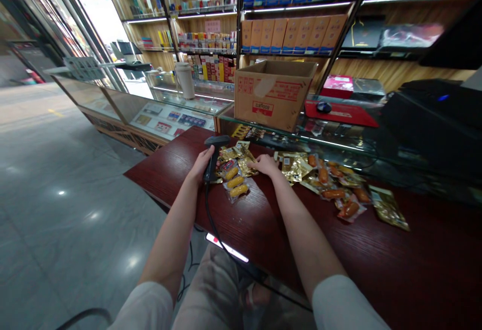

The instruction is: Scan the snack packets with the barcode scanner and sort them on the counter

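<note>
My left hand (202,165) is wrapped round the handle of a black barcode scanner (217,141), whose cable runs down over the table edge. Gold foil snack packets (234,153) lie just right of the scanner. My right hand (265,165) reaches to these, its fingertips on a gold packet (247,166); whether they pinch it is hard to see. Between my hands and nearer to me is a clear pack with yellow sausage-like pieces (236,183). Right of my right hand, more gold packets (292,166) lie beside clear packs of reddish-brown sausages (333,193).
The dark red wooden table (259,219) meets a glass display counter (339,144) behind. On that counter stand an open cardboard box (271,99), a white tumbler (185,80) and a mouse (324,107) on a red mat (350,115). A lit phone (227,247) lies below the near edge.
</note>
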The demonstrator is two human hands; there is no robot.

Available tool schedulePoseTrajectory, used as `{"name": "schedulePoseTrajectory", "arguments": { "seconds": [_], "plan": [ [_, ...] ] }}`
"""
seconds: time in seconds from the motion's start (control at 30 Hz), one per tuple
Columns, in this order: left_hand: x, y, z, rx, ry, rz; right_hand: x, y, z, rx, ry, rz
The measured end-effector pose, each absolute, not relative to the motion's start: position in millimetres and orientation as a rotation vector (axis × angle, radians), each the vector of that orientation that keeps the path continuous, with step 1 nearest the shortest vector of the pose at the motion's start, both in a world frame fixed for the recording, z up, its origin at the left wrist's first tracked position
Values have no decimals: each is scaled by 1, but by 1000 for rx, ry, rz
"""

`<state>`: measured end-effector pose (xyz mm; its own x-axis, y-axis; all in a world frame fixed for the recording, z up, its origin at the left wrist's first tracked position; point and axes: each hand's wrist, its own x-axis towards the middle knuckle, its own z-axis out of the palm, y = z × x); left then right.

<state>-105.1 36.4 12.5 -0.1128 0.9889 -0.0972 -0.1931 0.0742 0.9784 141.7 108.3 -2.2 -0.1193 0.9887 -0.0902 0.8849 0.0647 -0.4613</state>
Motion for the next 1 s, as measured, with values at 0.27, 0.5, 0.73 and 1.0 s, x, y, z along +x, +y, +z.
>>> {"name": "schedulePoseTrajectory", "arguments": {
  "seconds": [0.27,0.5,0.73,1.0],
  "plan": [
    [-98,30,16,1028,1118,1264,149,121,-25,-1283,-1381,809],
    [-85,38,5,1049,1024,1196,138,115,-36,-1113,-1476,962],
    [-81,37,7,1090,991,1184,139,109,-27,-1201,-1525,979],
    [-86,39,6,1044,1073,1163,152,100,0,-1447,-1702,641]
  ]
}}
